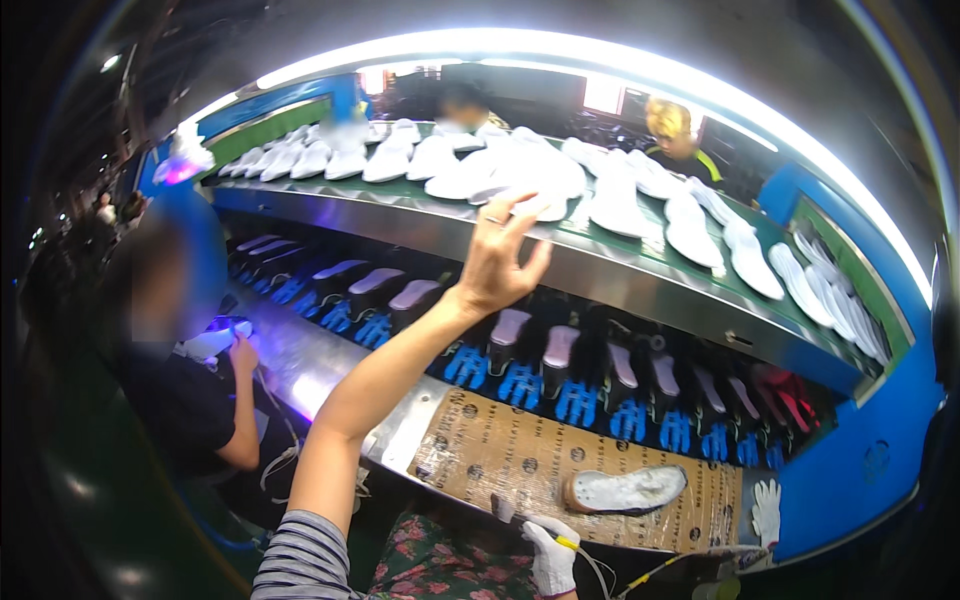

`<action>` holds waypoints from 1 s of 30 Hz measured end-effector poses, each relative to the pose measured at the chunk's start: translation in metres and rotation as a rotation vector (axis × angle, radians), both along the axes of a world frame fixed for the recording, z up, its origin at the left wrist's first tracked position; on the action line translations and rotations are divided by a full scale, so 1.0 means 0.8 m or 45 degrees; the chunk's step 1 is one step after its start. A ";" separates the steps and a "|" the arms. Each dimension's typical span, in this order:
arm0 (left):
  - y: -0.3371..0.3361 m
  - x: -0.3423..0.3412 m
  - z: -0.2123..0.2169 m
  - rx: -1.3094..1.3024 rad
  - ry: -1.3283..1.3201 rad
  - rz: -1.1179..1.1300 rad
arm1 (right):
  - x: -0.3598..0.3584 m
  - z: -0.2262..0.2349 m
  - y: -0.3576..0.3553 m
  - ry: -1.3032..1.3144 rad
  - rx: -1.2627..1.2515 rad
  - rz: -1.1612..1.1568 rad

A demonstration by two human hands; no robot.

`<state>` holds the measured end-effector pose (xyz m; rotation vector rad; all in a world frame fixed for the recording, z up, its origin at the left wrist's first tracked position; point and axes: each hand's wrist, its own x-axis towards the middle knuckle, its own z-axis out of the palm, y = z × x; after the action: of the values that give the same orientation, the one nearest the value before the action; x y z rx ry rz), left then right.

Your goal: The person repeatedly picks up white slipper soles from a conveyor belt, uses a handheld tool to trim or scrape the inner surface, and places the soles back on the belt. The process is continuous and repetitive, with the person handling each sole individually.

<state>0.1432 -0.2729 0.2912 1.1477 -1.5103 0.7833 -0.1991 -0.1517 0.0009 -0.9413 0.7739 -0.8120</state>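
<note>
My bare left hand (503,255) reaches up to the front edge of a green shelf. Its fingers are spread, with the fingertips at the toe of a white shoe sole (548,178) in a pile; whether they touch it I cannot tell. Low down, my right hand (553,562) in a white glove is closed around a slim tool with a dark tip (503,508), and a yellow-marked cable (567,543) runs beside it. Near the right hand, a shoe piece (628,490) with a whitish middle and brown heel edge lies on a cardboard sheet (480,445).
More white soles (690,228) cover the green shelf. Below it hang pink sole-shaped pieces (560,345) and blue clamps (520,385). A white glove (766,512) lies at the right. A co-worker (170,330) sits at the left; other people stand behind the shelf.
</note>
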 end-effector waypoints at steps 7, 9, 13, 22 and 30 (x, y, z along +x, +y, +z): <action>0.031 0.230 0.021 -0.021 0.032 0.656 | 0.033 -0.006 0.006 0.096 0.010 0.071; 0.018 0.276 0.016 0.209 -0.048 0.722 | 0.056 0.068 0.019 0.155 -0.143 0.104; -0.009 0.325 0.048 0.880 0.033 0.881 | 0.075 0.054 0.016 0.204 0.022 0.121; 0.033 0.447 0.029 0.916 0.062 1.036 | 0.111 0.056 0.004 0.273 -0.043 0.183; 0.079 0.555 0.028 0.907 0.134 1.064 | 0.134 0.060 -0.004 0.297 0.093 0.138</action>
<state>0.5871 -0.2095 0.3139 2.3974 -1.2163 0.6970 -0.0918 -0.1551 0.0492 -1.0146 0.9395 -0.5814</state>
